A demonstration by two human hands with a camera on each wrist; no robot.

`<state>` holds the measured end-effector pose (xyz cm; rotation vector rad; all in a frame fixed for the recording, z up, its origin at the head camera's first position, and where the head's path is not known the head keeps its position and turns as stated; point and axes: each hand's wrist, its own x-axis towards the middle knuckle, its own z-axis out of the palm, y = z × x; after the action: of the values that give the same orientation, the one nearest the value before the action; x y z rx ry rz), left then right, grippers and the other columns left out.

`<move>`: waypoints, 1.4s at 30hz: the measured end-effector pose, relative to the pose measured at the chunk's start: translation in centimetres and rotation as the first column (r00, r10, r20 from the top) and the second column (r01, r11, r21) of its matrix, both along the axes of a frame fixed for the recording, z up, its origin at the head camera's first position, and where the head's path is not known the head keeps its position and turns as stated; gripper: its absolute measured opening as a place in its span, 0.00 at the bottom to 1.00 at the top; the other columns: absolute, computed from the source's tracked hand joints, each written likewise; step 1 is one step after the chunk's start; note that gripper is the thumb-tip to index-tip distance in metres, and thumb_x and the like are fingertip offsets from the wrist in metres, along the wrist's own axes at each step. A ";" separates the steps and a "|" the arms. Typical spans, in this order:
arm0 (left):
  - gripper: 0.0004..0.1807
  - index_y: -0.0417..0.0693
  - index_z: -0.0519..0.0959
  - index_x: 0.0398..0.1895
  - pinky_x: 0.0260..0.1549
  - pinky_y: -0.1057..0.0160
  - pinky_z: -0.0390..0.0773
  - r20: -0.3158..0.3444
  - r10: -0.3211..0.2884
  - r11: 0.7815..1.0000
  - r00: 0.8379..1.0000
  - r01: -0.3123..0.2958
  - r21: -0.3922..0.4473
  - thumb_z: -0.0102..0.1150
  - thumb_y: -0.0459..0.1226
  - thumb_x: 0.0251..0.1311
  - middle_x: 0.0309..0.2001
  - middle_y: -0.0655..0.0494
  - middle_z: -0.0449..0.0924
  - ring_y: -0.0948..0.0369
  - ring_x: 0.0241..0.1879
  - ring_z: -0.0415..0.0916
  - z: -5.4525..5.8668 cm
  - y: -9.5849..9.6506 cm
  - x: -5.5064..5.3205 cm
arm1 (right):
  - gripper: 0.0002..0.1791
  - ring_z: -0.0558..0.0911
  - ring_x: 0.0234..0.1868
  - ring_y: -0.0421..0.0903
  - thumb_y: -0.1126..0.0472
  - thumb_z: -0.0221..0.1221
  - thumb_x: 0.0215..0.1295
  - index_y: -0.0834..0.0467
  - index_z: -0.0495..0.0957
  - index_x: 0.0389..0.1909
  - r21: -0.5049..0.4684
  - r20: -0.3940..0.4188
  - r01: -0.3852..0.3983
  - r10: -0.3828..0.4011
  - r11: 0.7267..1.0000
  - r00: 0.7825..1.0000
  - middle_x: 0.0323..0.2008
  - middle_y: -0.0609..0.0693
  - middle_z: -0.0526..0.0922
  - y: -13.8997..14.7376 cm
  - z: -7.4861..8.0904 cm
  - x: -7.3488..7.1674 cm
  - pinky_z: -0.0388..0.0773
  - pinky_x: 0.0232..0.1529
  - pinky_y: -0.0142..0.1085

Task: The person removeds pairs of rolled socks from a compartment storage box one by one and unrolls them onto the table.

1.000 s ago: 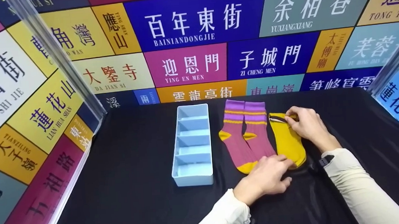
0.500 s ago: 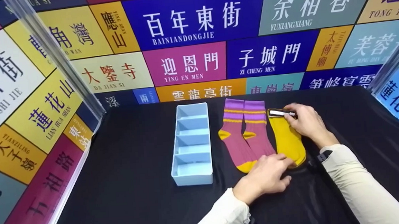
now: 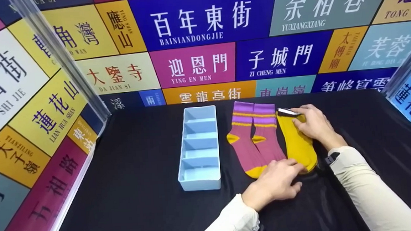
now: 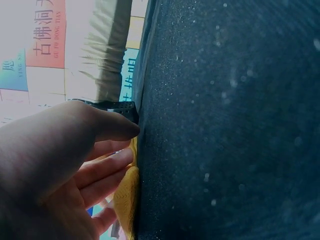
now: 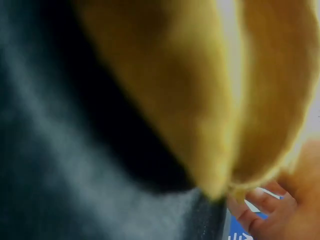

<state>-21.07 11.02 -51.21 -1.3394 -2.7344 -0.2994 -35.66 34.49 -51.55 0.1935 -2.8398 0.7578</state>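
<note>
A yellow sock point(image 3: 298, 142) lies toe toward me on the black cloth, with a black and white strip point(image 3: 287, 112) across its cuff. My right hand point(image 3: 315, 125) pinches the right end of that cuff between thumb and fingers. Down at the toe, my left hand point(image 3: 275, 181) rests with relaxed fingers; in the left wrist view its fingers point(image 4: 107, 175) touch the yellow knit. Close and blurred, the sock point(image 5: 165, 75) fills much of the right wrist view. Just left of it lie two pink and purple striped socks point(image 3: 255, 137), one toe partly behind my left hand.
A light blue box point(image 3: 198, 148) with several compartments in a row stands left of the socks. Black cloth point(image 3: 135, 191) covers the table. Printed sign panels point(image 3: 203, 22) rise behind and at both sides.
My right hand has moved slightly away from me with the cuff; the strip there now shows white and slants down to the right. My left hand has stayed at the toe.
</note>
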 end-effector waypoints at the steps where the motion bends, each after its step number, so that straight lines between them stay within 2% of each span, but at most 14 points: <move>1: 0.19 0.66 0.83 0.62 0.46 0.65 0.80 -0.007 0.001 1.000 1.000 -0.001 -0.002 0.65 0.52 0.70 0.55 0.69 0.83 0.67 0.53 0.82 0.0 0.0 0.0 | 0.24 0.78 0.63 0.69 0.59 0.66 0.72 0.58 0.81 0.68 -0.003 0.005 0.010 -0.010 1.000 1.000 0.65 0.67 0.78 0.0 0.0 0.0 0.74 0.62 0.70; 3: 0.19 0.66 0.83 0.62 0.45 0.65 0.80 -0.016 0.002 1.000 1.000 -0.002 -0.005 0.65 0.52 0.69 0.55 0.69 0.83 0.67 0.53 0.82 0.0 0.0 0.0 | 0.23 0.80 0.56 0.68 0.58 0.65 0.72 0.59 0.79 0.65 -0.011 0.009 0.047 -0.046 0.999 0.999 0.57 0.66 0.81 -0.1 0.0 -0.1 0.76 0.54 0.66; 5: 0.20 0.66 0.83 0.62 0.44 0.66 0.80 -0.021 0.001 1.000 1.000 -0.002 -0.006 0.65 0.52 0.69 0.55 0.69 0.83 0.67 0.52 0.82 0.1 0.0 0.1 | 0.17 0.80 0.48 0.66 0.57 0.66 0.72 0.59 0.77 0.56 -0.012 0.010 0.083 -0.083 0.996 0.996 0.48 0.63 0.81 -0.1 0.0 -0.2 0.76 0.46 0.61; 7: 0.20 0.66 0.83 0.62 0.43 0.66 0.79 -0.021 0.001 1.000 1.000 -0.001 -0.007 0.65 0.52 0.69 0.54 0.68 0.83 0.67 0.52 0.82 0.1 0.0 0.1 | 0.13 0.79 0.44 0.63 0.55 0.67 0.72 0.57 0.76 0.48 -0.005 0.017 0.110 -0.110 0.994 0.994 0.42 0.60 0.79 -0.1 0.0 -0.3 0.74 0.42 0.56; 9: 0.20 0.66 0.83 0.62 0.43 0.66 0.79 -0.017 0.001 1.000 1.000 -0.001 -0.008 0.65 0.52 0.69 0.54 0.69 0.83 0.67 0.52 0.82 0.1 0.0 0.0 | 0.12 0.78 0.44 0.61 0.52 0.67 0.73 0.56 0.79 0.42 0.006 0.017 0.101 -0.101 0.995 0.995 0.41 0.59 0.78 -0.1 0.0 -0.4 0.73 0.42 0.54; 11: 0.20 0.66 0.83 0.62 0.43 0.66 0.79 -0.009 0.002 1.000 1.000 -0.002 -0.009 0.65 0.52 0.69 0.54 0.69 0.83 0.67 0.52 0.82 0.1 0.0 0.0 | 0.12 0.78 0.46 0.61 0.51 0.68 0.73 0.56 0.84 0.40 0.010 0.013 0.088 -0.088 0.996 0.996 0.44 0.60 0.80 -0.2 -0.1 -0.5 0.75 0.45 0.56; 14: 0.20 0.66 0.82 0.62 0.44 0.66 0.79 0.001 0.003 1.000 1.000 -0.003 -0.011 0.65 0.52 0.69 0.54 0.69 0.82 0.67 0.52 0.82 0.1 0.0 -0.1 | 0.13 0.79 0.53 0.62 0.50 0.66 0.74 0.54 0.88 0.49 0.001 0.017 0.070 -0.070 0.998 0.997 0.53 0.62 0.81 -0.2 -0.2 -0.6 0.76 0.53 0.62; 18: 0.20 0.67 0.82 0.63 0.44 0.66 0.78 0.010 0.005 1.000 1.000 -0.005 -0.014 0.65 0.52 0.70 0.55 0.70 0.82 0.67 0.53 0.81 0.0 0.0 -0.1 | 0.20 0.76 0.64 0.67 0.54 0.64 0.76 0.55 0.85 0.63 0.006 0.036 0.036 -0.036 0.999 0.999 0.63 0.65 0.77 0.0 -0.5 -0.7 0.73 0.63 0.68; 26: 0.20 0.66 0.83 0.64 0.48 0.67 0.81 0.044 -0.001 1.000 0.999 0.001 0.008 0.64 0.51 0.71 0.57 0.71 0.83 0.69 0.55 0.82 0.1 -0.1 -0.2 | 0.32 0.65 0.69 0.71 0.52 0.57 0.80 0.51 0.69 0.81 0.059 0.106 -0.007 0.001 0.998 0.994 0.68 0.70 0.68 0.0 -0.6 -0.8 0.69 0.62 0.74; 30: 0.19 0.66 0.84 0.64 0.53 0.70 0.82 0.092 -0.006 0.999 0.996 0.003 0.040 0.63 0.50 0.73 0.58 0.72 0.83 0.71 0.56 0.81 0.2 -0.2 -0.5 | 0.34 0.63 0.67 0.70 0.50 0.54 0.81 0.51 0.64 0.84 0.083 0.139 -0.012 0.000 0.996 0.990 0.67 0.71 0.65 -0.1 -0.5 -0.8 0.69 0.60 0.74; 34: 0.17 0.60 0.84 0.63 0.57 0.74 0.80 0.100 -0.005 0.992 0.995 -0.008 0.129 0.62 0.47 0.74 0.58 0.66 0.83 0.69 0.56 0.80 0.1 -0.3 -0.7 | 0.35 0.62 0.64 0.72 0.51 0.53 0.82 0.55 0.60 0.85 0.078 0.147 -0.037 0.025 0.996 0.989 0.66 0.73 0.64 0.1 -0.3 -0.9 0.66 0.62 0.70; 38: 0.19 0.50 0.82 0.63 0.63 0.74 0.77 0.106 0.067 0.974 0.992 -0.088 0.211 0.63 0.44 0.73 0.63 0.56 0.80 0.62 0.61 0.77 -0.2 -0.5 -0.6 | 0.43 0.65 0.63 0.76 0.55 0.58 0.78 0.68 0.51 0.85 -0.003 0.123 -0.040 0.040 0.999 0.992 0.63 0.76 0.68 0.6 -0.1 -1.3 0.61 0.69 0.68; 40: 0.20 0.46 0.81 0.63 0.69 0.71 0.75 0.117 0.108 0.970 0.987 -0.130 0.203 0.63 0.43 0.73 0.67 0.52 0.80 0.58 0.67 0.75 -0.4 -0.6 -0.5 | 0.42 0.70 0.61 0.75 0.56 0.60 0.77 0.74 0.56 0.81 -0.049 0.108 -0.014 0.019 0.999 0.994 0.60 0.77 0.71 0.9 -0.2 -1.4 0.65 0.67 0.65; 42: 0.20 0.45 0.81 0.62 0.72 0.69 0.74 0.123 0.133 0.975 0.983 -0.152 0.164 0.62 0.44 0.73 0.71 0.49 0.78 0.55 0.72 0.72 -0.5 -0.6 -0.4 | 0.37 0.77 0.55 0.69 0.55 0.63 0.76 0.77 0.66 0.73 -0.084 0.099 0.038 -0.029 0.996 0.995 0.55 0.74 0.76 1.1 -0.3 -1.4 0.74 0.61 0.57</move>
<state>-21.46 10.43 -51.67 -1.1082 -2.7991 -0.6012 -37.02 35.64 -51.81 0.0984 -2.8858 0.9030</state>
